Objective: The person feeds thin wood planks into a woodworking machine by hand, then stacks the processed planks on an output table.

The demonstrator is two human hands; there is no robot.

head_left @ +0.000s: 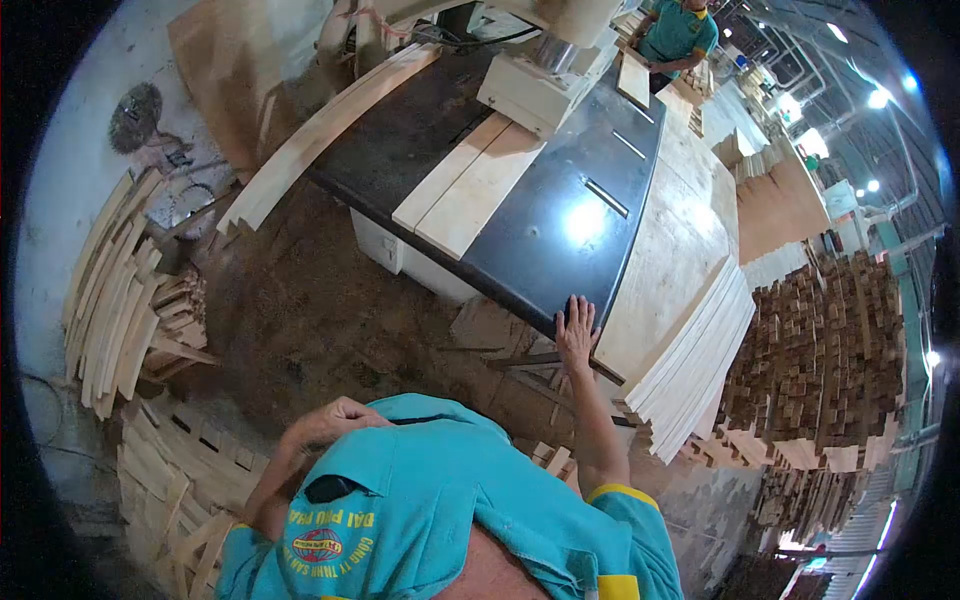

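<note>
My right hand lies flat on the near edge of a black machine table, fingers spread and nothing in them. At my front, my left hand is curled against my teal shirt; the shirt partly covers it, and whatever it may hold is hidden. Two pale boards lie side by side on the table, their near ends sticking out past its edge. Their far ends run under a white machine head.
A long curved plank leans at the table's left. Stacked wood strips stand by the wall. To the right are a sheaf of thin boards and a tall timber stack. Across the table, a co-worker handles a board.
</note>
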